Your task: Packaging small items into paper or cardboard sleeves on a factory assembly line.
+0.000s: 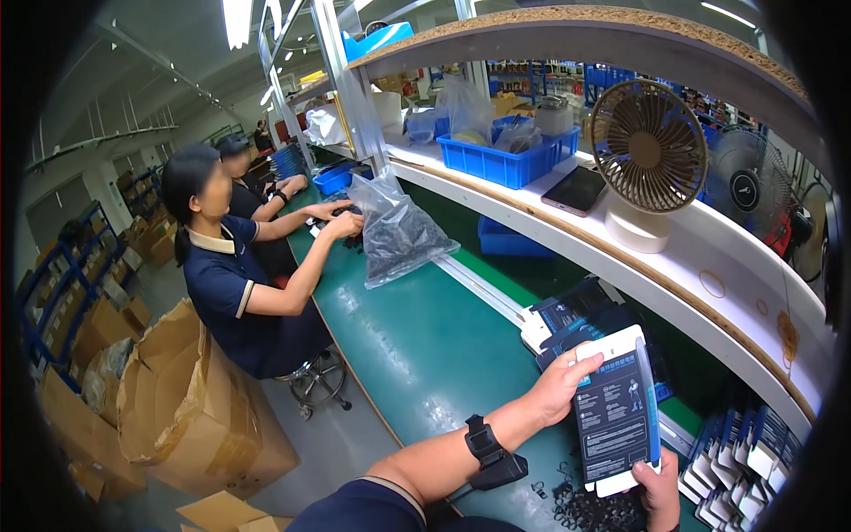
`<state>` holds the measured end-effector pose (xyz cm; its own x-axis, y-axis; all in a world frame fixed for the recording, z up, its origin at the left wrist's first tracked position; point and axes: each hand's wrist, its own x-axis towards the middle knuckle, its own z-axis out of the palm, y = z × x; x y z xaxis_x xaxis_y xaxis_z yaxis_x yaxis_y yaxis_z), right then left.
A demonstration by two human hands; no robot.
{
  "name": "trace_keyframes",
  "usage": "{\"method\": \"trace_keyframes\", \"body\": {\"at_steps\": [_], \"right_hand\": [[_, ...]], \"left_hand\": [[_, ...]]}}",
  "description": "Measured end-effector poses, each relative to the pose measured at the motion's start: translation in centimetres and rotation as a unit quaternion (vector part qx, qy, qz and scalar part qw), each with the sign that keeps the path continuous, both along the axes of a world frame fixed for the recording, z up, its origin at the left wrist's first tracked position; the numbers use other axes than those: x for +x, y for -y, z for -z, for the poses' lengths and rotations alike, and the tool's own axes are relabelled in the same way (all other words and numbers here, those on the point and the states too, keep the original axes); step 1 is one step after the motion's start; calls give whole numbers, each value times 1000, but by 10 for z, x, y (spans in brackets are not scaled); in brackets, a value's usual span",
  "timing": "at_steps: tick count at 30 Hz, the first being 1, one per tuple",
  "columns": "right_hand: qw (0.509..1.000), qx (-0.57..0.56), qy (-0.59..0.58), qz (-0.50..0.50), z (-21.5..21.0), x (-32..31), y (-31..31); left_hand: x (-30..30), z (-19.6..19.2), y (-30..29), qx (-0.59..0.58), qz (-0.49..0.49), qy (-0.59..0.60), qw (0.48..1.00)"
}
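A slim cardboard box (614, 417), dark with white end flaps and a blue side, is held up in front of me over the green table (390, 355). My left hand (558, 390) grips its upper left edge, the thumb lying across the white flap. At the lower right corner my right hand (658, 490) pinches the box, its thumb on the printed face. A black strap with a device (486, 448) is round my left wrist. Below the box lies a pile of small black ring-like parts (589, 512), partly hidden. More dark flat boxes (572, 319) lie just beyond my left hand.
Several boxes with white flaps (736, 470) are stacked at the right. A small fan (650, 146), a phone (574, 191) and a blue bin (510, 160) stand on the shelf. Farther left, a co-worker (230, 266) handles dark parts beside a clear plastic bag (399, 230). A large carton (204, 399) stands left.
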<state>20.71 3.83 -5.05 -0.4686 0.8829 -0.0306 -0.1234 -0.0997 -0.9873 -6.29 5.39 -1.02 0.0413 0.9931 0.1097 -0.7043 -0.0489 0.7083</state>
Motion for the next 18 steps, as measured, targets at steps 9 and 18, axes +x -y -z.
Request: {"method": "trace_keyframes", "body": {"at_steps": [9,18], "right_hand": [[982,107,-131,88,10,10,-11],[849,389,327,145,3,-3,-26]], "left_hand": [[-7,-2,-1,-34,-24,37,998],[-3,2,0,-79,50,76,993]]}}
